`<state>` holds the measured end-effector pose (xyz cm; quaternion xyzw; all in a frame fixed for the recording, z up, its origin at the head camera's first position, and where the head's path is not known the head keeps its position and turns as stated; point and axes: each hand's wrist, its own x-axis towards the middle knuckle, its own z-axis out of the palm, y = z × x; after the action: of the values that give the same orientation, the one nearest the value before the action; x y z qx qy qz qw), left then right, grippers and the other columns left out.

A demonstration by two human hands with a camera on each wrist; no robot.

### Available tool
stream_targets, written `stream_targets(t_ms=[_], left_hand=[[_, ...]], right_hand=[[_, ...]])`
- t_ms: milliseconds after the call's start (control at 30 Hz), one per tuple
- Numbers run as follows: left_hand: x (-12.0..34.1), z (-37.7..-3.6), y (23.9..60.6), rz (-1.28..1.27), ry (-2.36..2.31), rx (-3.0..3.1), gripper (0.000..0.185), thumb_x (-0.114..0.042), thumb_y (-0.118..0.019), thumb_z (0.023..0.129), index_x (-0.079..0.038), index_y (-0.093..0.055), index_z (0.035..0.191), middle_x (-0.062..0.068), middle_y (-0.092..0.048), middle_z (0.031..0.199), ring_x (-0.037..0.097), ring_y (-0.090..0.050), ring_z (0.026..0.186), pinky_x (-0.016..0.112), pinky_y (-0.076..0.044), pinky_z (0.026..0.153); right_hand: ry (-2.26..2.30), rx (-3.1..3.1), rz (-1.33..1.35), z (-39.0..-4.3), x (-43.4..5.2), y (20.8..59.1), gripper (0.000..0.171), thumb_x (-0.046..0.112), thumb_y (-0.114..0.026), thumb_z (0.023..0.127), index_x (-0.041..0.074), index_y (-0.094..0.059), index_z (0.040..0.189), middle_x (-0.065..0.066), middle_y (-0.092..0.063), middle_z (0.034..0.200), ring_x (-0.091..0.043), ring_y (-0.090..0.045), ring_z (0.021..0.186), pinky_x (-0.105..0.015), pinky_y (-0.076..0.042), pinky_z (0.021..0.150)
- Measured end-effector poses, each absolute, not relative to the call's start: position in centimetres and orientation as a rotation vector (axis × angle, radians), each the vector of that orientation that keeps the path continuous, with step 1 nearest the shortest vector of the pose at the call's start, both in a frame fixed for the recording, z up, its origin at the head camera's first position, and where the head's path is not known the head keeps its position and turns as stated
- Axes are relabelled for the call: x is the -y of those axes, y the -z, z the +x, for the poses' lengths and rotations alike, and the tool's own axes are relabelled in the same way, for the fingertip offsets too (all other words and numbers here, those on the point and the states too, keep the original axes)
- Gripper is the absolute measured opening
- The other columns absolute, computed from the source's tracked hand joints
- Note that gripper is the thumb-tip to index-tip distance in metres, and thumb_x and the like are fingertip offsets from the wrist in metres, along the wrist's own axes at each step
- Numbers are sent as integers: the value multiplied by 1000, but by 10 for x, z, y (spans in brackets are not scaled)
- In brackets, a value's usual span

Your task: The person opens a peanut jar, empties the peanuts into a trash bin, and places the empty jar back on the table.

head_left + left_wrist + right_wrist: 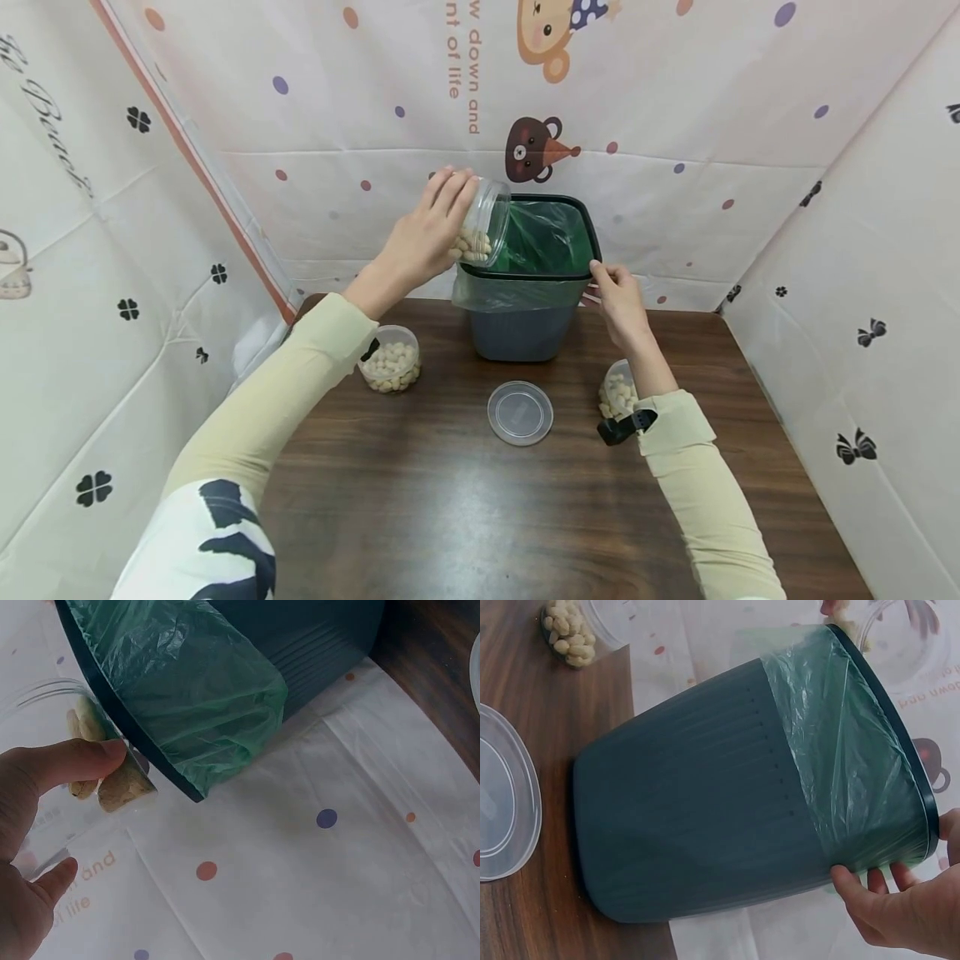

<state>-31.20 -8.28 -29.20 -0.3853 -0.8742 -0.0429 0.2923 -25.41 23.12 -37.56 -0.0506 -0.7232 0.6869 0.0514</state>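
My right forearm hides most of the right-hand jar [618, 393]. The bin [525, 325] blocks my view of its own bottom.

You saw a matt ribbed plastic bin [521, 329] lined with glossy crinkled green film [551, 237], clear smooth plastic jar [483, 218] and lid [520, 412], and a dark wood-grain tabletop [450, 500].
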Motion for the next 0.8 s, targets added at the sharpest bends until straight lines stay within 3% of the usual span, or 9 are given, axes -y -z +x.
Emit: stream_targets(t_ms=[67, 233, 367, 633, 800], left_hand=[[81, -313, 292, -1050, 85, 2321, 99, 0, -78, 78, -2, -22, 159, 17, -25, 162, 35, -17, 152, 42, -60, 63], [77, -319, 293, -1093, 0, 2227, 82, 12, -64, 83, -2, -29, 156, 18, -31, 159, 37, -25, 149, 41, -58, 61], [75, -322, 291, -1102, -68, 2200, 80, 18, -57, 85, -3, -30, 157, 17, -33, 160, 36, -25, 150, 42, -56, 64], [72, -323, 287, -1125, -142, 2216, 88, 19, -64, 81, -4, -29, 159, 17, -31, 162, 35, -22, 152, 43, -54, 96], [70, -324, 289, -1142, -164, 2199, 84, 18, -62, 84, -4, -29, 158, 16, -32, 162, 35, -23, 152, 43, -50, 103]], right_hand=[[-2086, 2202, -162, -254, -231, 376, 47, 42, -47, 106, 2, -44, 130, -8, -48, 119, -30, -54, 118, -40, -49, 105], [-2074, 2208, -162, -253, -230, 375, 55, 42, -46, 106, -4, -40, 137, -9, -48, 121, -32, -54, 121, -41, -48, 107], [-2069, 2213, -162, -253, -230, 374, 56, 42, -46, 107, -5, -40, 137, -9, -48, 121, -31, -54, 120, -44, -46, 108], [-2079, 2203, -177, -255, -230, 374, 52, 41, -46, 107, -3, -40, 136, -8, -47, 120, -25, -56, 115, -42, -47, 108], [-2087, 2202, -185, -256, -230, 374, 58, 39, -45, 107, -6, -36, 143, -9, -47, 122, -30, -53, 121, -44, -45, 110]])
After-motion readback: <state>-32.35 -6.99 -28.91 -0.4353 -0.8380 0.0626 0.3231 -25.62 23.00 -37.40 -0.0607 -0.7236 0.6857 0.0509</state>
